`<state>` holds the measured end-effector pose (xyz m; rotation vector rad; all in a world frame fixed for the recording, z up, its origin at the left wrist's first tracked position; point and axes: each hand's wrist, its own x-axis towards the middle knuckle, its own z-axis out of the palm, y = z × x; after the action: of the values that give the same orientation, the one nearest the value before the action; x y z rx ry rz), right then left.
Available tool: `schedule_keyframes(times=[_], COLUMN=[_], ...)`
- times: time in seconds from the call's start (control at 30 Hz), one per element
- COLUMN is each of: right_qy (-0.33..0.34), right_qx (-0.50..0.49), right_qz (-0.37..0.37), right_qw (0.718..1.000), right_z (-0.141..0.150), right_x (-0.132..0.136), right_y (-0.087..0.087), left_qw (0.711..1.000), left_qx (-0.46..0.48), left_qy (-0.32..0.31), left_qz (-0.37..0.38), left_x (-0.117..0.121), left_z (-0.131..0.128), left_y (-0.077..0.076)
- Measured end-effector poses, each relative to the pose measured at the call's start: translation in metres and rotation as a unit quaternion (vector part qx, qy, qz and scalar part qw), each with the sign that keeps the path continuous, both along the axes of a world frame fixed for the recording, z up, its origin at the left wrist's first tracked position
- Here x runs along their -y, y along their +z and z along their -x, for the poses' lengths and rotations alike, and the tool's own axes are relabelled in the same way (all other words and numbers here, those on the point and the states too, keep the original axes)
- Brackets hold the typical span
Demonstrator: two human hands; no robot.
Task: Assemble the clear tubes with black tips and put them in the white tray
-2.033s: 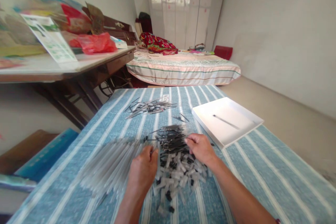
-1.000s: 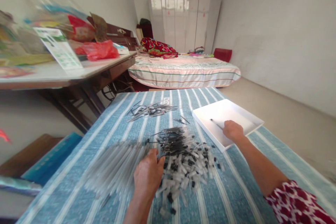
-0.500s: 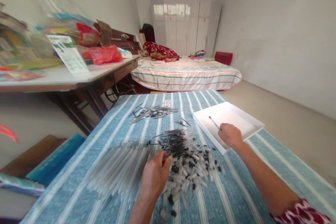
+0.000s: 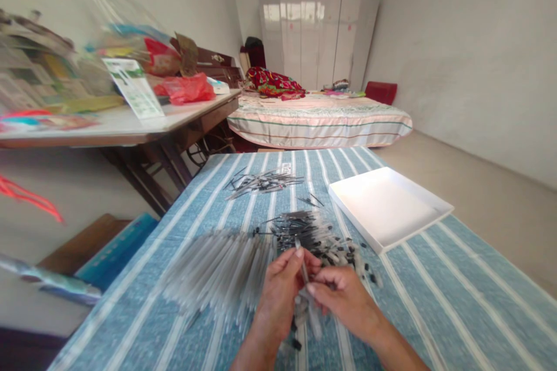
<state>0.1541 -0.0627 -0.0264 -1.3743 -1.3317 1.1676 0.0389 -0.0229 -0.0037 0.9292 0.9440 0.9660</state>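
Observation:
Between my two hands is a slim translucent pen barrel (image 4: 305, 271), slanting toward me. My left hand (image 4: 278, 284) pinches its upper part with thumb and fingers. Fingers of my right hand (image 4: 348, 298) close round its lower part; the lower end is blurred. Left of my hands lies a wide row of translucent pen barrels (image 4: 221, 272). Just beyond my fingers is a pile of thin dark refills (image 4: 296, 226). Clear and black caps or plugs (image 4: 348, 252) are heaped partly behind and under my hands.
A shallow white box (image 4: 391, 208) stands on the striped tablecloth (image 4: 418, 301) at the right. Farther back is a loose pile of thin dark and grey pen parts (image 4: 265, 181). A cluttered side table (image 4: 161, 126) and a bed (image 4: 322, 122) lie beyond.
My right hand has come from the white box back to my left hand, at the middle. Both hands now hold one pen barrel. The whole view has shifted slightly.

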Motion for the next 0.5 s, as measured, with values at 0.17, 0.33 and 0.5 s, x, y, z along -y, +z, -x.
schedule_keyframes(times=[0.17, 0.33, 0.5], right_qy=[-0.072, -0.055, -0.015], right_qx=[0.09, 0.159, 0.117], right_qz=[-0.034, -0.052, -0.022], right_qw=[0.993, 0.984, 0.993], right_z=[-0.025, -0.033, -0.037], right_x=[-0.012, -0.023, -0.02], right_y=[0.012, 0.011, 0.0], left_qw=[0.989, 0.943, 0.915], left_qx=[-0.122, -0.234, -0.287], left_qy=[-0.072, -0.214, -0.25], left_qz=[-0.048, -0.102, -0.138], left_x=[-0.005, -0.003, -0.001], left_z=[0.006, 0.005, 0.004], left_y=[-0.001, -0.007, -0.006])
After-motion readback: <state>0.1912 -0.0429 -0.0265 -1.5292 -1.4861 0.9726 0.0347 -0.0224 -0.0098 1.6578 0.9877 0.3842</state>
